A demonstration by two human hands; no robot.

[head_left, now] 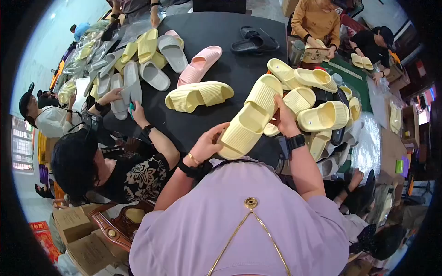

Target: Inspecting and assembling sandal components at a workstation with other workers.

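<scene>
In front of my chest I hold two pale yellow slide slippers, ribbed across the straps and overlapping end to end on a slant. My left hand closes on the lower left edge. Around the upper right side wraps my right hand, some of its fingers hidden behind the slippers. Just beyond them on the black table lie another yellow slipper pair and a pink slipper pair. To the right of my right hand sits a pile of yellow slippers.
At my left, a co-worker's hands handle a grey slipper beside a heap of slippers. Black sandals lie at the far right of the table. Clear plastic lies right of the pile. Cardboard boxes stand lower left.
</scene>
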